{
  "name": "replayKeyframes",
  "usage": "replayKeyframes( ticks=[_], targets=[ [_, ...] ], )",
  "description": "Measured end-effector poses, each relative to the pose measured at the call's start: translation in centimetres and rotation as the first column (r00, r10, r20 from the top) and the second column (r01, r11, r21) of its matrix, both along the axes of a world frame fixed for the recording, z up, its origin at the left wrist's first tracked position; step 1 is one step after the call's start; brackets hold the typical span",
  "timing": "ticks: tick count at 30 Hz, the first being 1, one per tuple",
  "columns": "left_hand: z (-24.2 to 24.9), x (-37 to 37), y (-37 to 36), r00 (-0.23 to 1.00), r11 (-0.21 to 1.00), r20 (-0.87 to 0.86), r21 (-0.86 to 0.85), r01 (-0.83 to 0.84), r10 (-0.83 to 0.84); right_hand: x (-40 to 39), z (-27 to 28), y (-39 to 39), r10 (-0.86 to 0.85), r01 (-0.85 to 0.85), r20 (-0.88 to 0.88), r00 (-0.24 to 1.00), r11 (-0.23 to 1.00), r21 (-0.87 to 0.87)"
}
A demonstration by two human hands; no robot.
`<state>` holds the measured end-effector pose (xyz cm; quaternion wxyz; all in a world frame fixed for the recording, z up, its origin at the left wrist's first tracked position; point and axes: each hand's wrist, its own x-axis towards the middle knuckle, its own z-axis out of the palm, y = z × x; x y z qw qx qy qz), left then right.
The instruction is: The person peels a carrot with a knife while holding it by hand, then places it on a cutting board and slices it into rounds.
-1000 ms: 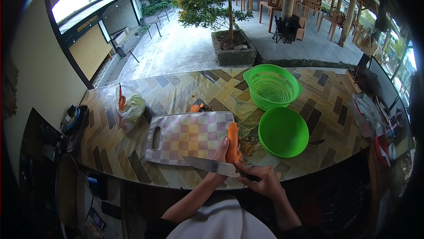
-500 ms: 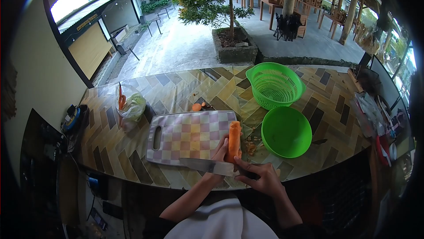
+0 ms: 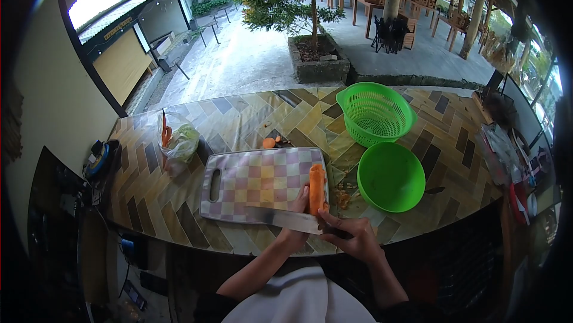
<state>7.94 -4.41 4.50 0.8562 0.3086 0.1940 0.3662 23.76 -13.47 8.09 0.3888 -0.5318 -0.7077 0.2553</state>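
Note:
A thick orange carrot [image 3: 317, 187] stands nearly upright in my left hand [image 3: 296, 218], whose fingers wrap round its lower part behind the blade. My right hand [image 3: 356, 236] grips a knife [image 3: 286, 220] by its dark handle. The wide blade points left across the carrot's lower end, and my right thumb touches the carrot near there. Under and beyond my hands lies a checkered cutting board [image 3: 256, 182] with a handle slot at its left. Orange peelings [image 3: 342, 197] lie on the table right of the board.
A green colander [image 3: 376, 114] and a green bowl [image 3: 391, 177] stand to the right. Carrot pieces [image 3: 270, 142] lie behind the board. At the left sits a clear plastic bag [image 3: 179, 144] of vegetables. The tiled-pattern table [image 3: 149, 174] ends close to my body.
The knife blade and my right hand have shifted slightly relative to the carrot. My left hand still holds the carrot. The whole view has moved a little.

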Motion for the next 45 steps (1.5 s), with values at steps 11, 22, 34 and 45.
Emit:
replayKeyframes(
  ticks=[11, 22, 34, 45],
  targets=[
    [1.8, 0.3, -0.5, 0.978, 0.983, -0.121, 0.094, -0.158, 0.169, -0.3, 1.7, -0.4, -0.022, 0.027, 0.109, 0.994, 0.999, -0.04],
    [1.4, 0.6, -0.8, 0.981, 0.983, -0.098, 0.096, -0.157, 0.167, -0.6, -0.4, -0.3, -0.053, 0.038, 0.134, 0.99, 0.993, 0.111],
    [1.7, 1.0, -1.2, 0.977, 0.973, -0.151, 0.197, -0.12, 0.151, 0.2, 0.6, -1.0, -0.03, 0.031, 0.006, 1.0, 0.997, -0.076],
    [1.2, 1.1, -1.7, 0.989, 0.98, -0.101, 0.181, -0.086, 0.105, 0.1, -1.1, -0.6, -0.039, 0.049, -0.087, 0.995, 0.992, 0.114]
  ],
)
